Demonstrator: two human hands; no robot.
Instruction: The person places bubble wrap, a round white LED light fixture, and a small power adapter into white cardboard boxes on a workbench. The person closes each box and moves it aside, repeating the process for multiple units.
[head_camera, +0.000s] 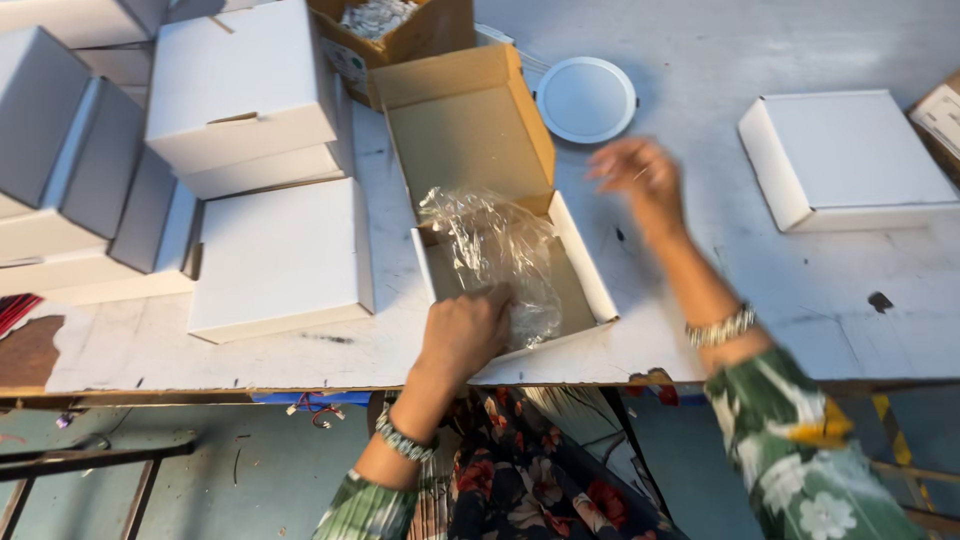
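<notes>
White and scuffed, the surface fills most of the frame, with its front edge running across the lower half and a bluish floor showing below it. At the centre sits an open box, white outside and brown inside, with its lid tipped back toward the top of the frame. A crumpled clear plastic bag lies inside it. The left hand, at the box's near edge, is curled with its fingers pressing on the bag's lower end. The right hand hovers just right of the lid, blurred, fingers spread and holding nothing. Just above it, near the top centre, lies a round white disc light on the surface. A closed white box rests at the upper right, well apart from the hands. Stacked white boxes crowd the upper left, and a brown carton stands behind the open box at the top edge. Both wrists wear bracelets, with green patterned sleeves below.
</notes>
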